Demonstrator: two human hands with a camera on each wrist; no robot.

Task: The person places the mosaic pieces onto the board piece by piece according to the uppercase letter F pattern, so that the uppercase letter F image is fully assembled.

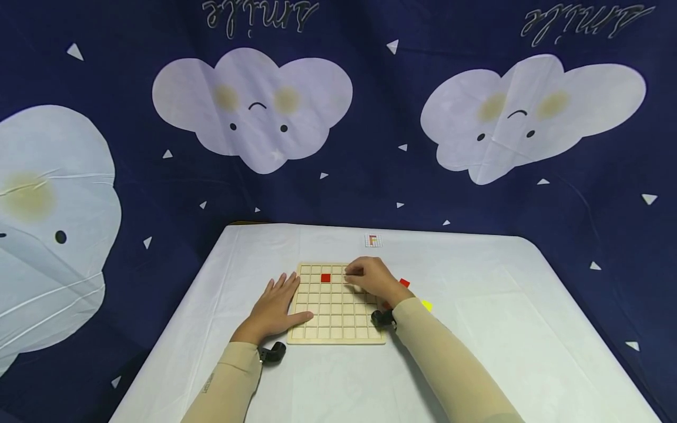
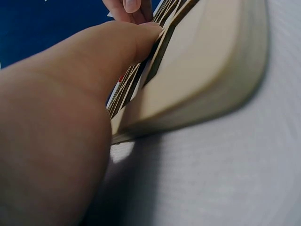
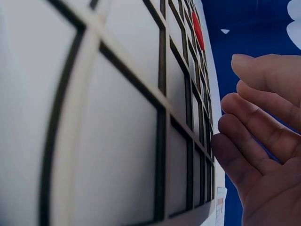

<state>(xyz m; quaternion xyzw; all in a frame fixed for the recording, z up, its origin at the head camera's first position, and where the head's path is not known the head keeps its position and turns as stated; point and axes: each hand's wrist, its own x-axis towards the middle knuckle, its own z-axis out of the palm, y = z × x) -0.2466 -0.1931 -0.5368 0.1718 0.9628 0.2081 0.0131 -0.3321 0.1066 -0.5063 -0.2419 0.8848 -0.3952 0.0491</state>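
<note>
A wooden grid board (image 1: 336, 332) lies flat on the table, with one red square tile (image 1: 325, 278) in a cell of its upper part. My left hand (image 1: 275, 308) rests on the board's left edge, fingers spread and thumb over the lower left cells. In the left wrist view, its thumb (image 2: 127, 40) lies across the rim. Over the board's upper right part is my right hand (image 1: 372, 276), its fingers gently bent. The right wrist view shows no tile between that hand's thumb (image 3: 268, 73) and fingers. My right hand and forearm hide several cells.
Right of the board, partly behind my right forearm, lie a red piece (image 1: 404, 282) and a yellow piece (image 1: 427, 305). A small card with a coloured grid pattern (image 1: 373, 241) lies beyond the board. A dark blue cloth with clouds (image 1: 370, 176) hangs behind the white table (image 1: 476, 276).
</note>
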